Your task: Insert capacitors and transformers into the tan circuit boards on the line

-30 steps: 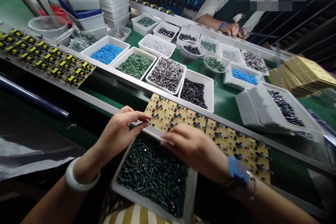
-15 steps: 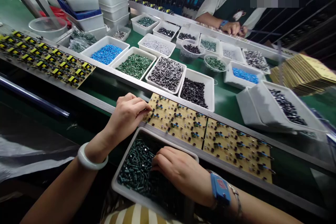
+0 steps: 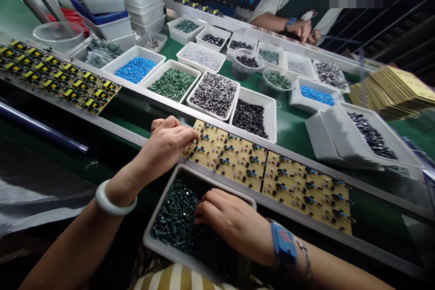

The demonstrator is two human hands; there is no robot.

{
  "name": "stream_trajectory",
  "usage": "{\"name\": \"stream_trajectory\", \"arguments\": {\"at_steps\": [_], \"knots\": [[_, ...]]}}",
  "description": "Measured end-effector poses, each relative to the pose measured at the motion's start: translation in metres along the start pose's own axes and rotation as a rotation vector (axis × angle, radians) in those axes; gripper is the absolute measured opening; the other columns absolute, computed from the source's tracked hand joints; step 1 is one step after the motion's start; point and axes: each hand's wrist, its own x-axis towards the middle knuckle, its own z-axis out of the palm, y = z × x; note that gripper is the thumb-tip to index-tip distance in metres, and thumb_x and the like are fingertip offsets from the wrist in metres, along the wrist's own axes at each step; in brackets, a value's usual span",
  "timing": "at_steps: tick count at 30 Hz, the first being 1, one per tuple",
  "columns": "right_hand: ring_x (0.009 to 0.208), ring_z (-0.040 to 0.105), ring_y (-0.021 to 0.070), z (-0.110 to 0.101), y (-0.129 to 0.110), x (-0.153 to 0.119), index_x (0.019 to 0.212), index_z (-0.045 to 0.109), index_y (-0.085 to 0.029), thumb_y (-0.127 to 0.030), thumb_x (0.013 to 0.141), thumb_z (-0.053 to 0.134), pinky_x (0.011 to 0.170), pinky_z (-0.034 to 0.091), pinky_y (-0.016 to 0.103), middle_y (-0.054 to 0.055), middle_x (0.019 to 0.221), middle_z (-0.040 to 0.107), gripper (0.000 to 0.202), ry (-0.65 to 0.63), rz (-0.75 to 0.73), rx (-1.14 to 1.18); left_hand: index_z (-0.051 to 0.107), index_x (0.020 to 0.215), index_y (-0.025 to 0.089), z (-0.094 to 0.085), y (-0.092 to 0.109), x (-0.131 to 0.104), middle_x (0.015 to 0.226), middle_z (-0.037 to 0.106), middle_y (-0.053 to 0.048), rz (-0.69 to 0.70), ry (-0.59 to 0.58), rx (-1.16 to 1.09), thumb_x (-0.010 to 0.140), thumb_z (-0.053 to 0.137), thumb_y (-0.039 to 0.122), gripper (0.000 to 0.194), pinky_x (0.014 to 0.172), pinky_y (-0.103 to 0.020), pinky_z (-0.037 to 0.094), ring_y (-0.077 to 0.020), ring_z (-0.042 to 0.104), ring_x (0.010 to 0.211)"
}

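Note:
My left hand [image 3: 170,138], with a pale bangle at the wrist, is pinched over the left end of a tan circuit board [image 3: 234,163] studded with small parts. Whatever its fingertips hold is too small to make out. My right hand [image 3: 231,219] reaches into a white bin [image 3: 152,240] on my lap, filled with dark green capacitors [image 3: 175,222]. Its fingers are curled down among them, and the fingertips are partly hidden. A second circuit board [image 3: 306,195] butts against the first one on its right, on the same rail.
White bins of blue parts [image 3: 136,70], green parts [image 3: 171,84], black-and-silver parts [image 3: 214,95] and black parts [image 3: 249,115] line the rail. Boards with yellow parts [image 3: 57,74] lie left. Bare boards [image 3: 394,90] are stacked right. A co-worker's hands [image 3: 302,31] are across the bench.
My left hand has shifted slightly right and up along the board's left end, its fingertips still together. My right hand stays in the bin, almost unmoved. The whole view has drifted a little.

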Motion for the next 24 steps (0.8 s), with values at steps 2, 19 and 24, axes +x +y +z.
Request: {"name": "stream_trajectory", "arguments": {"at_steps": [2,19,24], "knots": [[0.079,0.054,0.0183,0.0,0.0,-0.002,0.099,0.065,-0.013,-0.03,0.108,0.049,0.07,0.045,0.031,0.004,0.089,0.059,0.024,0.023,-0.003,0.014,0.068,0.104,0.027,0.0,-0.002,0.001,0.092,0.074,0.006,0.018,-0.016,0.018,0.091,0.072,0.014,0.018,0.081,-0.04,0.027,-0.0195,0.055,0.087],[0.083,0.068,0.0152,-0.08,0.067,0.012,0.107,0.071,-0.019,-0.021,0.097,0.068,0.077,0.052,0.026,0.001,0.097,0.073,0.01,0.493,0.277,0.055,0.065,0.091,0.021,-0.004,0.076,-0.03,0.087,0.067,0.001,0.319,-0.344,-0.094,0.092,0.073,0.04,0.021,0.093,-0.042,0.032,-0.0223,0.053,0.094],[0.092,0.066,0.0176,-0.08,0.08,0.016,0.107,0.068,-0.017,-0.02,0.099,0.063,0.085,0.051,0.029,0.004,0.103,0.07,0.009,0.44,0.218,-0.042,0.055,0.075,0.021,0.02,0.083,-0.053,0.078,0.058,0.002,0.378,-0.46,0.008,0.087,0.077,0.022,0.025,0.097,-0.044,0.03,-0.0213,0.048,0.086]]}}
